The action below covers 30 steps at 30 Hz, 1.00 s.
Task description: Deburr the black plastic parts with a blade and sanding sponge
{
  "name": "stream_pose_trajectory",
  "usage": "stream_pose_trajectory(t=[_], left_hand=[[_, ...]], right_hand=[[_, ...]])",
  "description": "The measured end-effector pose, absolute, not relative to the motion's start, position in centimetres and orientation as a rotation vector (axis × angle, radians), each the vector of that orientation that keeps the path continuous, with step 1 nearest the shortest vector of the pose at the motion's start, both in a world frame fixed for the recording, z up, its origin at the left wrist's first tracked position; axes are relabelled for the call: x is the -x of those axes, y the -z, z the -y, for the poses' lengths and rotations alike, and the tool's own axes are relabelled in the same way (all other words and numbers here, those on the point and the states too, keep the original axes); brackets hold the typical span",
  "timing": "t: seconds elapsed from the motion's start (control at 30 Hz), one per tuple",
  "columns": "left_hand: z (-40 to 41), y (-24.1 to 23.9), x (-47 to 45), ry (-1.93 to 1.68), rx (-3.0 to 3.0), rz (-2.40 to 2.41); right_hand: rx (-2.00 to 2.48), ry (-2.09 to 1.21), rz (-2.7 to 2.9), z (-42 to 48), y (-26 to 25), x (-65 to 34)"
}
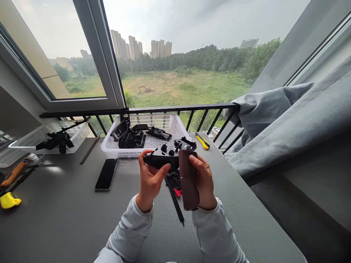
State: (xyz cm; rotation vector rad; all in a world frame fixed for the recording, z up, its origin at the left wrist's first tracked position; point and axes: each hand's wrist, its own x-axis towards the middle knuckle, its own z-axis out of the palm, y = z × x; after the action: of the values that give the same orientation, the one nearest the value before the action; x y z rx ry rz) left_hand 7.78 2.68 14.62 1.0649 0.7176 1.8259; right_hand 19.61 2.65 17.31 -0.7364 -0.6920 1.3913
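Note:
My left hand [149, 180] grips a black plastic part [164, 155] from below, fingers wrapped round its left end, over the grey table [63, 215]. My right hand [204, 182] holds a dark brown sheet, like sandpaper [189, 179], pressed against the part's right side. Under my hands lie more black pieces, a thin black strip [175, 202] and a small red bit [177, 192].
A white basket [175, 128] with several black parts stands behind my hands by the window railing. A black phone [106, 174] lies left of my hands. A yellow utility knife [203, 141] sits at the right. A second basket [41, 137] and tools [11, 175] are at far left. A grey curtain [287, 120] hangs right.

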Motion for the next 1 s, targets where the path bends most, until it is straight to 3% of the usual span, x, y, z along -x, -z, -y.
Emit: stream_pose_trajectory(t=[0.33,0.67,1.0], left_hand=[[-3.1,-14.3,-7.0,-2.001,-1.056,-0.931],[-2.6,-13.5,-7.2,-2.018,-1.445,-1.082],[-2.7,-12.6,-6.8,-1.915,-1.585,-1.093]], right_hand=[[0.883,-1.453,0.954,-2.0,-17.7,-20.8],[1.052,-0.710,1.575,-1.6,-17.6,-20.0],[1.116,-0.836,1.499,-1.5,-17.7,-20.5]])
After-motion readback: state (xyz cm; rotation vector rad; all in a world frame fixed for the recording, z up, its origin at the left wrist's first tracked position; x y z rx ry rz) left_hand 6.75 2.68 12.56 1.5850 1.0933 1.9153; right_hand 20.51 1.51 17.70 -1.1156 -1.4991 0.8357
